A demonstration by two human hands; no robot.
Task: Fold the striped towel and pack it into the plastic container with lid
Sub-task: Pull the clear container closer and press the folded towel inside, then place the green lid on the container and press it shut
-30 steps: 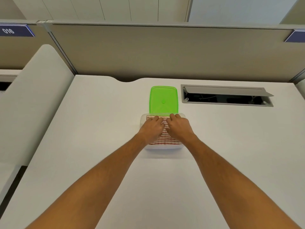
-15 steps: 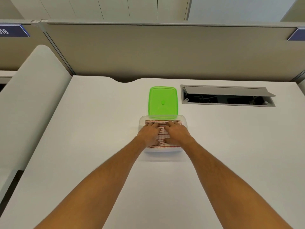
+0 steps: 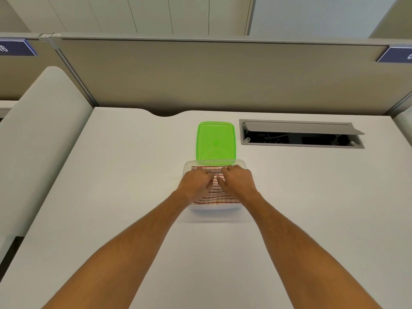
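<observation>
Both hands, left hand (image 3: 196,182) and right hand (image 3: 238,181), press flat, fingers spread, on the folded striped towel (image 3: 215,195) inside the clear container (image 3: 189,166); glossy green lid (image 3: 215,140) at twelve o'clock.

desk (image 3: 116,175): white | partition (image 3: 223,79): beige | cable hatch (image 3: 301,134): open | wall (image 3: 156,14): panelled

Folded red-striped towel (image 3: 219,194) inside clear container (image 3: 186,169); green lid (image 3: 215,140) behind

A red-and-white striped cloth towel (image 3: 217,192) fills a clear glossy plastic container (image 3: 244,164) beside its translucent green plastic lid (image 3: 215,141) on the smooth matt white counter (image 3: 133,175).
</observation>
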